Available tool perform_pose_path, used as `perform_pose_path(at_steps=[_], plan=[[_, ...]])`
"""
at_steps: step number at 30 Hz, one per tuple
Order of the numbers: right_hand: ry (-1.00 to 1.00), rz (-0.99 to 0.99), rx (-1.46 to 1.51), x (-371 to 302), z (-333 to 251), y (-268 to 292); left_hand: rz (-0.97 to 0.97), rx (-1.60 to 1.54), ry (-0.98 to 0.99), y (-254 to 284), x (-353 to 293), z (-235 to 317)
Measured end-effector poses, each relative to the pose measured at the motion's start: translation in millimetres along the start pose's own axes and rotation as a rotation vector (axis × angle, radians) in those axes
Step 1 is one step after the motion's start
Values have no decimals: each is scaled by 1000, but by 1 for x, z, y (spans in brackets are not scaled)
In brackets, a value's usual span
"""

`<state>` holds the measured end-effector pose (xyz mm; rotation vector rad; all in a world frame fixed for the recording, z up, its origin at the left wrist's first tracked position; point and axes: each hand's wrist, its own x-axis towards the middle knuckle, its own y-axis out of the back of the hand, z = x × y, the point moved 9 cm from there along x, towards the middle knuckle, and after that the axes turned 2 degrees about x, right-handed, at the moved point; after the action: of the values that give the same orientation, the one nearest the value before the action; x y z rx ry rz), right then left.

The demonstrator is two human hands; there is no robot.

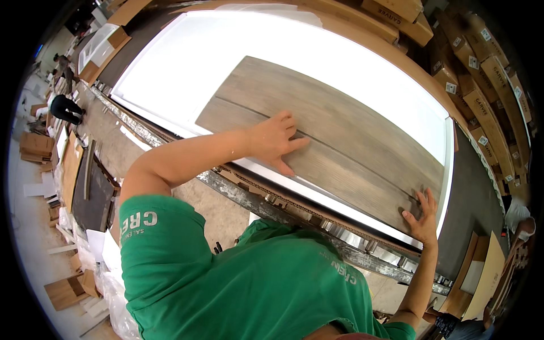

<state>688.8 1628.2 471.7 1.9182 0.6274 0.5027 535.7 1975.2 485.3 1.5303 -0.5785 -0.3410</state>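
Two grey-brown wood-grain boards lie side by side with a narrow dark seam between them, a far board (323, 107) and a near board (351, 178). Under them is a bright white sheet (187, 62) with a raised white rim. My left hand (275, 139) rests palm down across the seam near the boards' middle, thumb and forefinger apart, the other fingers partly bent. At the right end my right hand (423, 218) touches the near board, its fingers spread. Neither hand is gripped round anything.
A metal roller conveyor (260, 204) runs along the near side. Long cardboard boxes (487, 107) are stacked at the far right. Boards and loose cardboard (59, 292) lie on the left, with clear plastic wrap (119, 294) beside them. A person (62, 107) bends over at the far left.
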Motion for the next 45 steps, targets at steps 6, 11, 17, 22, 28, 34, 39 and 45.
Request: perform_pose_path(at_steps=[6,11,17,22,28,34,39,45], plan=[[66,-82,-170,-13,1,-10,-89,30,46,-9,-6,-7],[93,-155,-328,-12,16,-18,-183,-41,175,-35,-18,-26],[-12,-168,-375,-15,33,-15,-365,-99,229,-26,10,-21],[-120,-210,-362,-21,43,-10,-81,-49,202,-30,50,-11],[-217,111,-78,-33,36,31,-71,25,158,-38,58,-4],[-281,1213,-37,-191,3,91,-85,13,150,-53,62,-2],[-926,1323,13,-383,84,-17,-30,-182,132,-45,83,10],[-1523,99,355,-542,54,-282,118,-775,372,4,173,62]])
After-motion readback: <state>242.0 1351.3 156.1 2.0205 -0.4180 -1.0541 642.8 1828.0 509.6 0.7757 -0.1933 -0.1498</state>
